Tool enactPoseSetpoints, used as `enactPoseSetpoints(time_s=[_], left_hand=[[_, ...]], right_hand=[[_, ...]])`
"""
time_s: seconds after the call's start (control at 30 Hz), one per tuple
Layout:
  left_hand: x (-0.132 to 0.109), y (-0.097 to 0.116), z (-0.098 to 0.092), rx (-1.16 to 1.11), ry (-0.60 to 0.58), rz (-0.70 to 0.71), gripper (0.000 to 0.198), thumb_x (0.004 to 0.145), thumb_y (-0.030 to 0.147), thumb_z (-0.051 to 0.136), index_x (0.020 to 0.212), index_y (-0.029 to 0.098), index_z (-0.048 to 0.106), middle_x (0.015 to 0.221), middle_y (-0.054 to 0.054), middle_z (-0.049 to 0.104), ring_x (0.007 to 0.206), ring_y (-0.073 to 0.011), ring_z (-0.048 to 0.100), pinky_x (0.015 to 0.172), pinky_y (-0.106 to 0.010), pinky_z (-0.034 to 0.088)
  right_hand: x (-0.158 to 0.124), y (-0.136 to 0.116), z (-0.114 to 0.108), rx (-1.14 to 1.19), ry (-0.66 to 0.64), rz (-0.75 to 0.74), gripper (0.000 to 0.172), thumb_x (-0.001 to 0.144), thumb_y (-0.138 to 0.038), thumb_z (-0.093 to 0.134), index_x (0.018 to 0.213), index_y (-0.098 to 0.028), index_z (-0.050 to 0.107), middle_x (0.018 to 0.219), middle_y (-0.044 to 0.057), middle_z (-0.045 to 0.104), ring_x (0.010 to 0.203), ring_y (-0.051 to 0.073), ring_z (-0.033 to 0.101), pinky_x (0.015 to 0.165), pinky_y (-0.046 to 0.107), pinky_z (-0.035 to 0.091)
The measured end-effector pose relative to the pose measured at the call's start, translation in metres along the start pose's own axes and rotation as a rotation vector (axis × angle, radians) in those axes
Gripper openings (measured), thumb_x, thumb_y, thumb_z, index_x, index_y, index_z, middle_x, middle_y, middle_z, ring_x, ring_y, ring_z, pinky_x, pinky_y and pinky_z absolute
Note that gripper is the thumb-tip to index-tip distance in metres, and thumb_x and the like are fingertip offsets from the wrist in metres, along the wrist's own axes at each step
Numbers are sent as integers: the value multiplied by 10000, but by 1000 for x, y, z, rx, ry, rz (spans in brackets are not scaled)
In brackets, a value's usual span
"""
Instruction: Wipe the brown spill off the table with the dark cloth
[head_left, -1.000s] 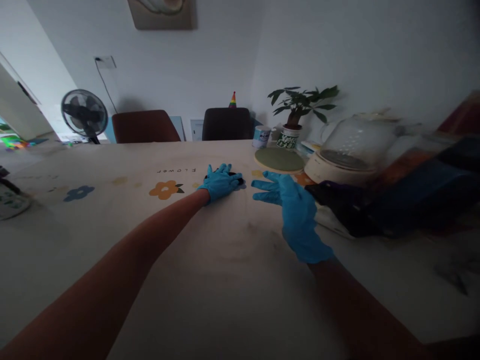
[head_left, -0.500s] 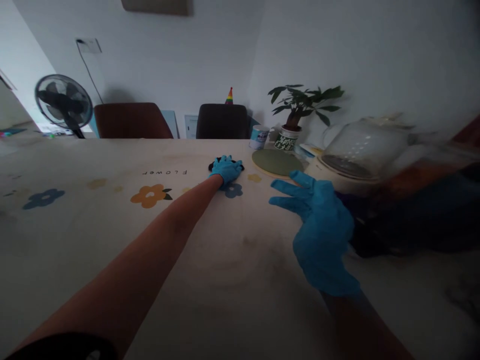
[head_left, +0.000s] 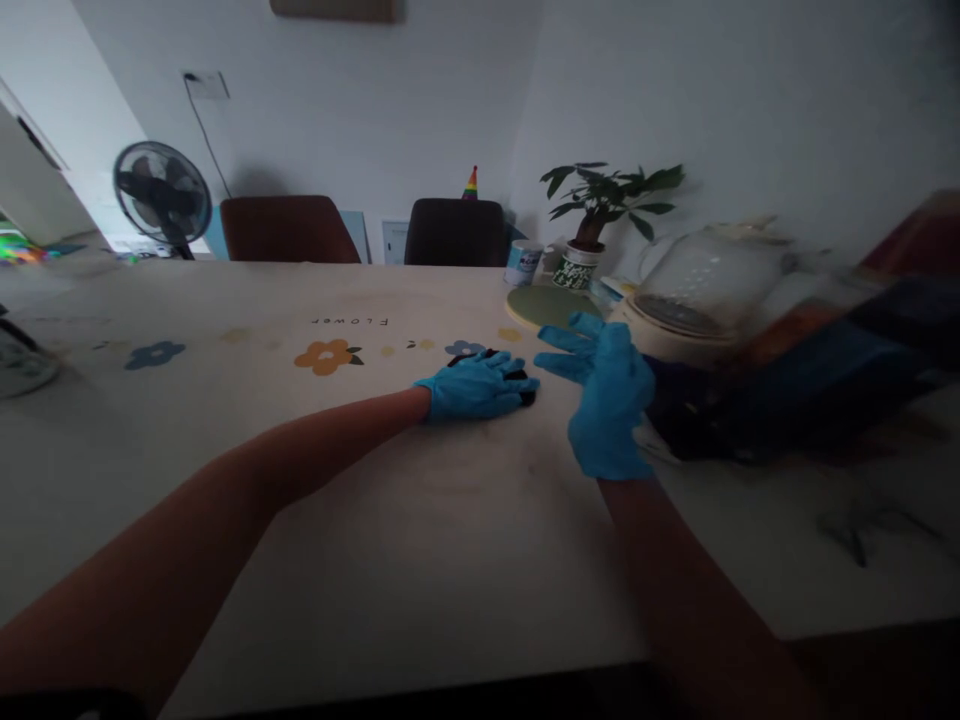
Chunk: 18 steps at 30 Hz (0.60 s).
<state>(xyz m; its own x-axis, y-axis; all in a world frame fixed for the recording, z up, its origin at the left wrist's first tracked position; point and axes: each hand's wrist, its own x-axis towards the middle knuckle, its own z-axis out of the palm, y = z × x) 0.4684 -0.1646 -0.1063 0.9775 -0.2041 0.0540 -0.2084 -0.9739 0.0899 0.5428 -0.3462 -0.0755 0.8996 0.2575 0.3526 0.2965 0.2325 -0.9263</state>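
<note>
Both my hands wear blue gloves. My left hand [head_left: 472, 387] lies palm down on the flowered tablecloth [head_left: 300, 420], fingers pressed flat over a small dark cloth [head_left: 517, 382] that peeks out past the fingertips. My right hand [head_left: 604, 395] hovers just to the right of it above the table, fingers spread and holding nothing, close to a dark bundle [head_left: 720, 415] at the right.
A glass kettle on a cream base [head_left: 701, 300], a round green mat [head_left: 544, 305], a potted plant [head_left: 596, 220] and a small tin [head_left: 523, 263] stand at the back right. Two chairs [head_left: 289, 230] and a fan [head_left: 161, 195] are behind the table's far edge.
My left hand has slid back toward me with the dark cloth under it, after reaching farther out half a second ago. My right hand has moved left, nearer the left hand.
</note>
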Motion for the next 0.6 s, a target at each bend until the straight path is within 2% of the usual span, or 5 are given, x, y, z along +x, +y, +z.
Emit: enactPoseSetpoints(time_s=[0.17,0.37,0.47,0.53,0.6], left_hand=[[-77,37,-2,11,0,88,619,1320,523,474,1903,361,605,2027,-112,452,1866,-440,456,1563,-682,351],[-169,68,-7,62,1,85,621,1317,538,479,1913,394,580,2030,-77,454,1873,-393,456,1574,-602,357],[-192,72,-5,64,8,84,624,1317,522,483,1921,385,567,2032,-81,450,1873,-397,457,1575,-639,354],[-194,72,-4,56,8,85,620,1313,510,507,1918,389,570,2036,-73,444,1879,-392,454,1580,-649,342],[-186,73,-3,45,-5,98,617,1311,522,504,1915,411,573,2043,-48,431,1890,-387,438,1591,-642,316]], right_hand=[[0,4,5,-10,-43,-18,450,1225,-575,537,1335,-272,851,1190,156,953,875,317,922,913,551,810],[2,12,9,6,-86,-9,435,1225,-594,561,1287,-292,867,1185,157,946,871,303,915,910,527,808],[3,13,12,33,-66,26,414,1222,-560,554,1243,-290,867,1154,151,950,812,289,899,899,529,808],[4,11,14,35,-54,44,438,1231,-542,515,1216,-284,869,1131,154,949,794,285,891,890,520,806],[5,10,14,28,-42,46,451,1235,-524,490,1202,-284,870,1128,150,949,787,279,885,886,507,803]])
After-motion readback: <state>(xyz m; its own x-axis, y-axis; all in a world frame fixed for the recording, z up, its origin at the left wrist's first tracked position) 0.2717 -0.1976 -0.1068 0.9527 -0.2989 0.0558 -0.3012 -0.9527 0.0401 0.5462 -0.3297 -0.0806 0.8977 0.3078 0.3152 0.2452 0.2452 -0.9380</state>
